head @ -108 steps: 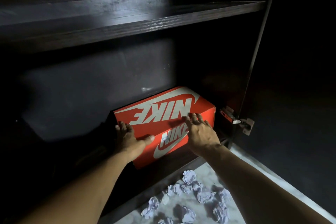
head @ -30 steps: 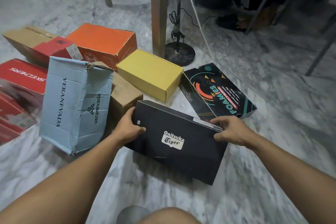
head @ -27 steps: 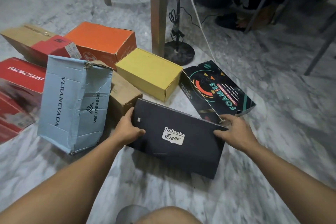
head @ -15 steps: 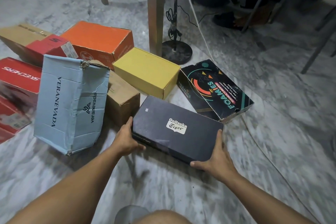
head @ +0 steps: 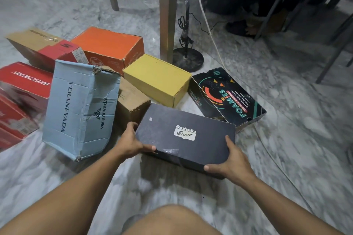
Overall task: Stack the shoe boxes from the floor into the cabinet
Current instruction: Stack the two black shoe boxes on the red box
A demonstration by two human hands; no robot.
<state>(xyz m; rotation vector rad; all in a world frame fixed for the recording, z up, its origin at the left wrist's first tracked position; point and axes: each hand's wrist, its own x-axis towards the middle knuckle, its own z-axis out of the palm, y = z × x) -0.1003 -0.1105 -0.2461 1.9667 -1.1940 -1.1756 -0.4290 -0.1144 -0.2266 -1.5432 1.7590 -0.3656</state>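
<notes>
We hold the black shoe box [head: 184, 135] at its two short ends, left hand [head: 131, 142] and right hand [head: 232, 160] fingers curled around the edges, just above the floor [head: 305, 139]. Rigid cardboard, probably light; grip both ends, keep level.

Matt black cardboard box [head: 183, 135], creased pale-blue cardboard box [head: 80, 108] (torn corner), polished marbled stone floor [head: 305, 139].

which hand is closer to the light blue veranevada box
Left. The left hand grips the black Onitsuka Tiger box right beside the blue box; the right hand holds the far end.
</notes>
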